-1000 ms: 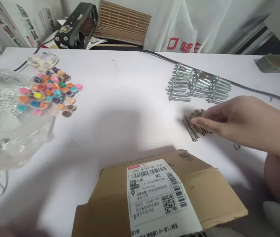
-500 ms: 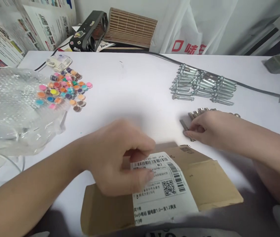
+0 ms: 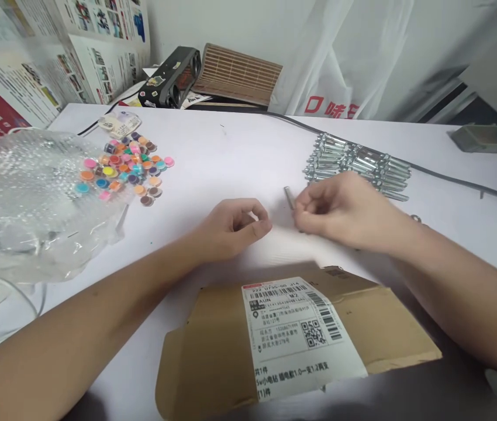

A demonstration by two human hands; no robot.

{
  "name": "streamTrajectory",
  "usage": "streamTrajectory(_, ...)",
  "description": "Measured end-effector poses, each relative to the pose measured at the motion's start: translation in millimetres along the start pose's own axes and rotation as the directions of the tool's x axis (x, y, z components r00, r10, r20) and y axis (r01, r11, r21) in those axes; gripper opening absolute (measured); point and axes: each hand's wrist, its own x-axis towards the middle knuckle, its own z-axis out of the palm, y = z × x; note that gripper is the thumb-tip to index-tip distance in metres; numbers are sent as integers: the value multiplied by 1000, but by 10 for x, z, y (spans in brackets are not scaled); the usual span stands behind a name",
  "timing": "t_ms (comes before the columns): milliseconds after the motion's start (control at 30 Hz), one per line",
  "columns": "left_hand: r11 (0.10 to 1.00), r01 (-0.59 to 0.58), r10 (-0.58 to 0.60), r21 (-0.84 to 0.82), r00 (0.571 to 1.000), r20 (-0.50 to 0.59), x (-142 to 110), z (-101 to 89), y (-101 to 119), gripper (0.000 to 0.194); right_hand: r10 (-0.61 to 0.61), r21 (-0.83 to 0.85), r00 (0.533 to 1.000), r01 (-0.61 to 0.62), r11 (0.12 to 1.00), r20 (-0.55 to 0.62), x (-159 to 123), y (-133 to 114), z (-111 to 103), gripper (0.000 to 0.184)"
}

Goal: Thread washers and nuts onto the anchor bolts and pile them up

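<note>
Between the thumb and fingers of my right hand (image 3: 334, 210) is a slim metal rod (image 3: 289, 197), its far end sticking out to the upper left, close over the white table. My left hand (image 3: 244, 227) is to its left, above the box's far edge, fingers loosely curled, the thumb near the fingertips and nothing visible between them. Behind my right hand lie rows of silver bolts (image 3: 362, 155), partly hidden by it. A small round metal piece (image 3: 415, 218) shows beyond my right wrist. Nearest me lies a cardboard box (image 3: 217, 339) with a printed shipping label (image 3: 294, 345).
Colourful small round pots (image 3: 121, 169) are heaped at the left, beside clear bubble wrap (image 3: 33, 199). A black cable (image 3: 441, 173) runs along the back right. A grey-green box (image 3: 485, 138) sits at the far right corner. A black stickered object (image 3: 172, 79) stands behind the table.
My right hand has moved left and away from me with the metal rod, off the row of small metal pieces. My left hand has gone from above the box to beyond its far edge.
</note>
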Motion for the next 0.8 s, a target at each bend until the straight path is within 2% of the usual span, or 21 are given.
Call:
streamTrajectory(100, 1000, -1, 2, 1, 986, -168, 17, -21, -44, 28, -130, -29, 991, 131, 991, 21, 209, -43, 169, 23)
streamTrajectory(233, 990, -30, 88, 138, 892, -443, 54, -45, -98, 23, -183, 31, 980, 186, 982, -84, 355, -18, 353, 17)
streamTrajectory(300, 971, -36, 151, 238, 860, -488, 66, -39, -103, 21, -196, 31, 975, 200, 979, -103, 346, -2, 370, 17)
streamTrajectory(400, 929, -3, 187, 371, 867, -462, 81, -21, -100, 19, -186, -81, 977, 178, 981, -102, 249, 8, 216, 22)
streamTrajectory(467, 911, 17, 175, 413, 889, -424, 98, -17, -105, 19, -116, -201, 988, 94, 975, -98, 146, 43, -4, 26)
streamTrajectory(533, 907, 29, 156, 420, 903, -400, 118, -23, -120, 18, 19, -335, 992, -59, 941, -122, 23, 136, -263, 27)
streamTrajectory(600, 909, 42, 138, 414, 909, -394, 137, -32, -136, 17, 184, -436, 958, -265, 860, -221, -104, 282, -488, 22)
streamTrajectory(667, 908, 50, 122, 417, 919, -375, 149, -39, -146, 15, 326, -505, 915, -403, 764, -238, -213, 436, -626, 21)
streamTrajectory(733, 902, 55, 108, 429, 932, -347, 154, -41, -143, 14, 416, -529, 891, -446, 722, -183, -288, 556, -678, 21)
streamTrajectory(800, 896, 52, 109, 441, 937, -332, 157, -41, -117, 15, 457, -533, 883, -438, 724, -104, -322, 636, -686, 19)
